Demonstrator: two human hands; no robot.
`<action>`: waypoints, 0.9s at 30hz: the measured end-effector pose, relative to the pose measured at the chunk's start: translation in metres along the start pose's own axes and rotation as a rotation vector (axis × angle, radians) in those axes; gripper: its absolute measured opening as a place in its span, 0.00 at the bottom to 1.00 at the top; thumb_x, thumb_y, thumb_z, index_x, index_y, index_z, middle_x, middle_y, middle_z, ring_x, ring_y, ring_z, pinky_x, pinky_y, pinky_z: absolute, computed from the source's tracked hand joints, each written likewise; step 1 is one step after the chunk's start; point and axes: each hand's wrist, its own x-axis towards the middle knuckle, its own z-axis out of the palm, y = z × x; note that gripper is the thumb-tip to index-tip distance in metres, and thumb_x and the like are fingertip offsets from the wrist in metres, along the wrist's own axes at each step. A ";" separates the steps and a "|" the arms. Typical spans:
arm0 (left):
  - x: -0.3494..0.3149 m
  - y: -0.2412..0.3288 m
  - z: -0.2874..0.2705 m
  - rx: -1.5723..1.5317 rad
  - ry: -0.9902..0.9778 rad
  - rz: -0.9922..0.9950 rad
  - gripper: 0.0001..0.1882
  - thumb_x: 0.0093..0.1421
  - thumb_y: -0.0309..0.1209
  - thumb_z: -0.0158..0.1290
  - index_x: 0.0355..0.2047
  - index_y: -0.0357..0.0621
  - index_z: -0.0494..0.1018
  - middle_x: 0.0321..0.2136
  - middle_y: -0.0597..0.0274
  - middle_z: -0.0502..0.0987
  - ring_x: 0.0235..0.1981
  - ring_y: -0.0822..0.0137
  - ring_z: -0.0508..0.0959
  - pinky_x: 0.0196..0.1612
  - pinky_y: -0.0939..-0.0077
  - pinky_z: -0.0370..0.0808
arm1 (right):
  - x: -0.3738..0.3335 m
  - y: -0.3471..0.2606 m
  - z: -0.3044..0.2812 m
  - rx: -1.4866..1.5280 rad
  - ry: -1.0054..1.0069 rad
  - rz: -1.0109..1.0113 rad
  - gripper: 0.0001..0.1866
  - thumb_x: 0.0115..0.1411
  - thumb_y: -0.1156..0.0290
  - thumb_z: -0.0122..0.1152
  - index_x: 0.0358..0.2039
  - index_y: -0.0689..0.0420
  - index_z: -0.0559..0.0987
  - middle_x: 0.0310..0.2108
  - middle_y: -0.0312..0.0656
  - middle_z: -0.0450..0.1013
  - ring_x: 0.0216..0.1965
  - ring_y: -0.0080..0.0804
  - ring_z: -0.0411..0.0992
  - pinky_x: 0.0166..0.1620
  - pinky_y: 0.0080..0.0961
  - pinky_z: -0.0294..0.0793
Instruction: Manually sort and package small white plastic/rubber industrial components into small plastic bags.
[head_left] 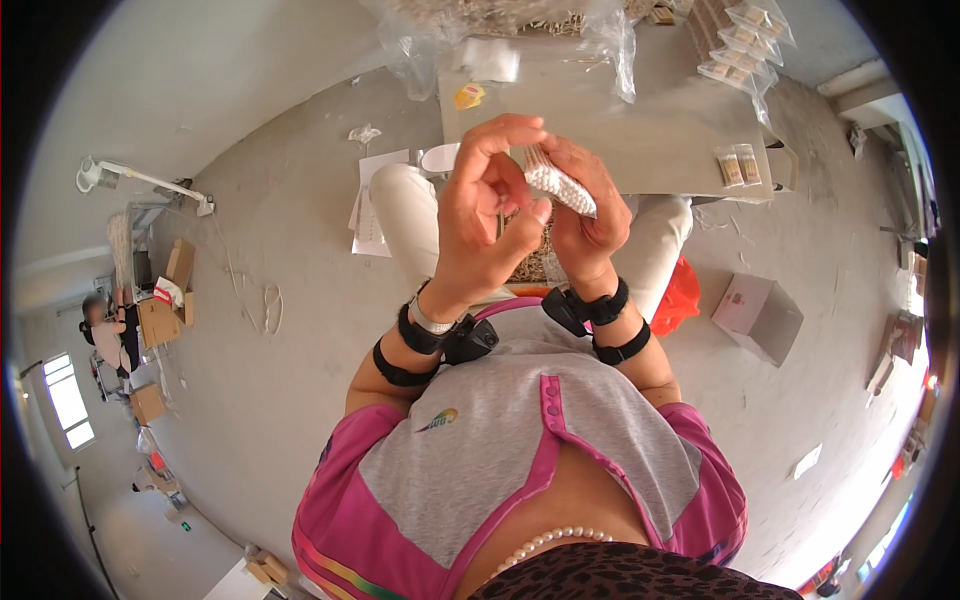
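Note:
A tight bundle of cotton swabs (562,188), white tips toward me, is held up over my lap. My right hand (592,195) wraps around its right side and grips it. Beside the bundle's left side is my left hand (490,195), fingers curved and apart, thumb near the white tips; no object shows in its palm. Below the hands, partly hidden by them, many loose swabs (535,266) lie at my lap.
Ahead stands a grey table (610,130) with a yellow packet (468,96), clear plastic and a large swab heap (480,15). Small bagged packs (738,165) lie at its right edge, stacked bags (742,45) behind. A carton (758,318) and red bag (680,298) sit right.

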 end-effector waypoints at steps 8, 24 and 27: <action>0.015 -0.040 -0.019 0.247 0.014 0.045 0.31 0.56 0.23 0.59 0.62 0.41 0.67 0.60 0.58 0.69 0.58 0.66 0.73 0.56 0.75 0.67 | -0.010 0.015 0.006 0.183 0.077 0.169 0.16 0.60 0.87 0.59 0.49 0.63 0.78 0.51 0.52 0.79 0.54 0.44 0.78 0.61 0.39 0.72; 0.029 -0.155 0.005 -0.503 0.539 -0.441 0.09 0.66 0.27 0.60 0.45 0.38 0.79 0.38 0.64 0.81 0.40 0.75 0.78 0.47 0.80 0.76 | -0.070 0.097 0.017 1.006 0.384 1.130 0.22 0.68 0.73 0.63 0.61 0.58 0.72 0.57 0.39 0.75 0.57 0.24 0.72 0.59 0.24 0.70; 0.041 -0.184 -0.008 -0.171 0.444 -0.254 0.08 0.66 0.27 0.61 0.43 0.36 0.78 0.38 0.65 0.81 0.39 0.75 0.78 0.44 0.79 0.77 | -0.081 0.117 -0.001 0.772 0.240 1.103 0.29 0.65 0.71 0.66 0.65 0.58 0.68 0.58 0.42 0.74 0.59 0.28 0.71 0.61 0.30 0.69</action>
